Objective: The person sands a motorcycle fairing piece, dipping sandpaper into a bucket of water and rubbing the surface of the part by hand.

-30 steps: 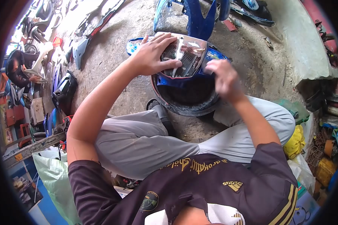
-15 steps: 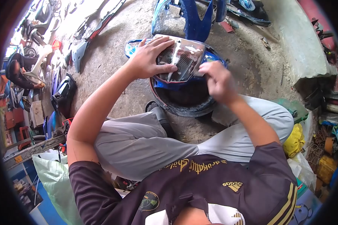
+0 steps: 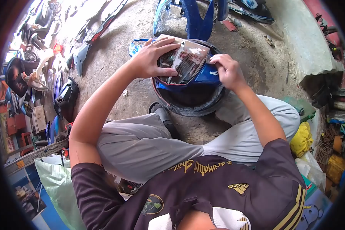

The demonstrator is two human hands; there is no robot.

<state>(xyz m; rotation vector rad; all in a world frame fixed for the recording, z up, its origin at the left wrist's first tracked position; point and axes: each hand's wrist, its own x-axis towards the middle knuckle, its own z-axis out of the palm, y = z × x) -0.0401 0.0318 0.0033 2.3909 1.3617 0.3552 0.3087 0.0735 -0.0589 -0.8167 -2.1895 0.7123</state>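
A blue motorcycle body panel (image 3: pixel 205 75) rests on a dark round tyre-like ring (image 3: pixel 188 110) on the floor. On top of it lies a flat patterned piece (image 3: pixel 186 61) with a dark mesh area, a white streak and a shiny surface. My left hand (image 3: pixel 157 57) presses on the left side of this piece, thumb and fingers spread apart. At the piece's right edge, my right hand (image 3: pixel 230 71) has its fingers curled together against the blue panel. Whatever the right fingers pinch is too small or hidden to make out.
Another blue panel (image 3: pixel 199 19) stands just beyond the ring. Loose motorcycle parts (image 3: pixel 67 96) lie along the left, near a pale green sack (image 3: pixel 57 184). A concrete ledge (image 3: pixel 314 50) runs at the right, with a yellow bag (image 3: pixel 301 138) below it.
My right hand has moved slightly up and right along the piece's right edge, uncovering more of the blue panel. My left hand stays almost in place on the piece.
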